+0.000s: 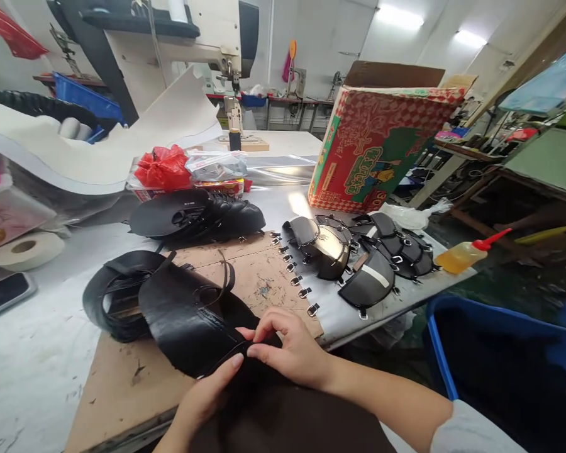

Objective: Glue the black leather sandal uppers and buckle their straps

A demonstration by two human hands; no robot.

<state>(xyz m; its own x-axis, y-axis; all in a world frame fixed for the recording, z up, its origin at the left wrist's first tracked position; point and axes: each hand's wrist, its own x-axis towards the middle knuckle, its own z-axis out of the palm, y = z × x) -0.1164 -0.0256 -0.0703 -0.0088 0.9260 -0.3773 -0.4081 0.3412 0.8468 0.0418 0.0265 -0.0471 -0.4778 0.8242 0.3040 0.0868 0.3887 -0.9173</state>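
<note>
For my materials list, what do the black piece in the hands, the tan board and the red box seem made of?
Black piece: probably leather or imitation leather, semi-glossy, from its sheen and curve.
Tan board: perhaps wood or fibreboard, matt, with a scuffed, stained face.
Red box: printed cardboard, judging by its brown flap.

Both hands (pixel 295 349) pinch black leather (pixel 183 318) above a board (pixel 117 390) on the counter (pixel 28 365); buckled pieces (pixel 361 286) lie right, a box (pixel 382 145) far right.
</note>
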